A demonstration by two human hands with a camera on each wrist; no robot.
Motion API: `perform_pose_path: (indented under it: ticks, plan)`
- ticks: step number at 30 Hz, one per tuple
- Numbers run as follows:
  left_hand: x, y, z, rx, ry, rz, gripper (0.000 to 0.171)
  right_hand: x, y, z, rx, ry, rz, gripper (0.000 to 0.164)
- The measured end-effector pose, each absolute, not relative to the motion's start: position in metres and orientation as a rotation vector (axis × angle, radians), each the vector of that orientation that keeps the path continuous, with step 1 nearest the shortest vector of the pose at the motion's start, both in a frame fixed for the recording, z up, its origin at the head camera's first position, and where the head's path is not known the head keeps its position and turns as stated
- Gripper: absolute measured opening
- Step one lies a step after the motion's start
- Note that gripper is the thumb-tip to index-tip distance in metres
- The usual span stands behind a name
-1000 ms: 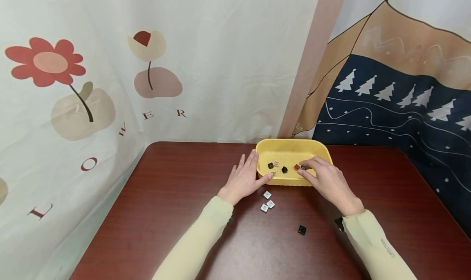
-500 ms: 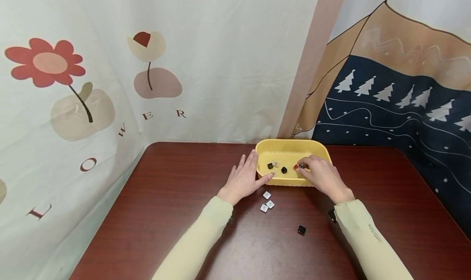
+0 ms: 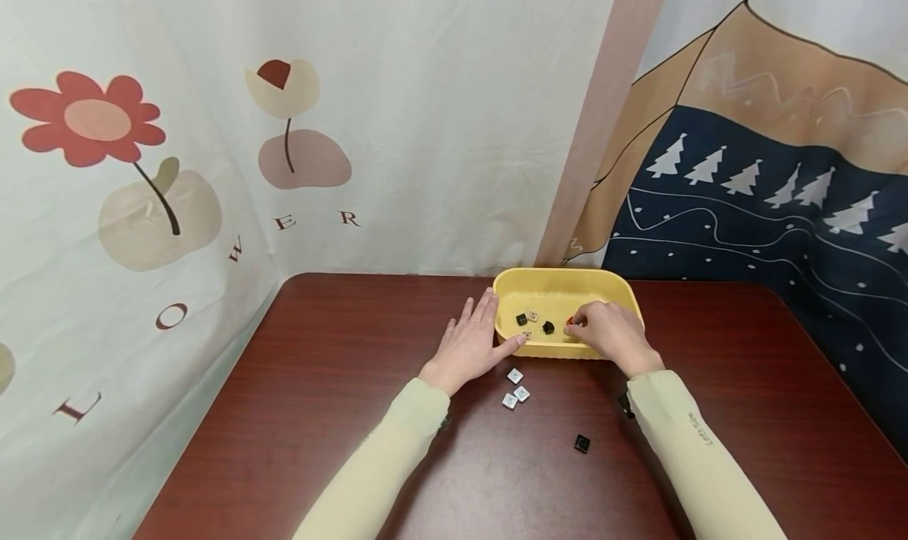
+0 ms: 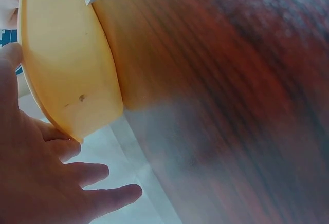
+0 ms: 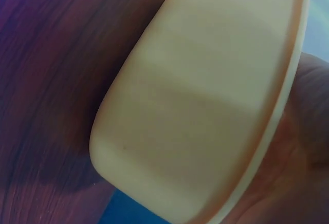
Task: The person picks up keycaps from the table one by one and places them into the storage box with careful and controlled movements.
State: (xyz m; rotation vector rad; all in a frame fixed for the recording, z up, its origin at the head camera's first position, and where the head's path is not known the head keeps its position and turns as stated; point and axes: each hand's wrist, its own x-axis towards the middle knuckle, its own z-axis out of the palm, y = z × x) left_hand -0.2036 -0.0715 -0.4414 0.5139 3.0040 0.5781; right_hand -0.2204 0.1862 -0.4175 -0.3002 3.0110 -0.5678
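Left hand [image 3: 464, 349]: fingers straight against yellow tray [image 3: 556, 281], left end; press lightly. Right hand [image 3: 613, 332]: at red piece [image 3: 570, 321], can't tell if grasping; pinch squarely.

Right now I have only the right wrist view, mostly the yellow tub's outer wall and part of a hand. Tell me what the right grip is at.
Observer: In the head view, the right grip reaches into the yellow tub, with a red piece showing at its tip; whether it is pinched, I can't tell.
Operator: Report the tub's other end.
Observer: The left grip rests against the tub's left end, fingers mostly straight.
Operator: Now check the table on the near side of the tub.
Observer: Three small white pieces lie there, close together.
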Motion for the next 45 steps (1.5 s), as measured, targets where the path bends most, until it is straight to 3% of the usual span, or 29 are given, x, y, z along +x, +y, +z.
perform_pose_path:
  ticks: [10, 18, 24, 45]
  plan:
    - [-0.203, -0.070, -0.441, 0.501, 2.995, 0.571, 0.098, -0.227, 0.184, -0.417, -0.248, 2.967, -0.569, 0.018]
    - [-0.204, -0.070, -0.442, 0.503, 2.995, 0.585, 0.097, -0.224, 0.186, -0.414, -0.200, 2.972, -0.563, 0.031]
    - [-0.204, -0.071, -0.441, 0.510, 2.999, 0.573, 0.098, -0.210, 0.190, -0.411, -0.210, 3.071, -0.565, 0.044]
    - [-0.203, -0.072, -0.440, 0.535, 3.014, 0.569, 0.098, -0.147, 0.190, -0.412, -0.538, 3.365, -0.578, 0.045]
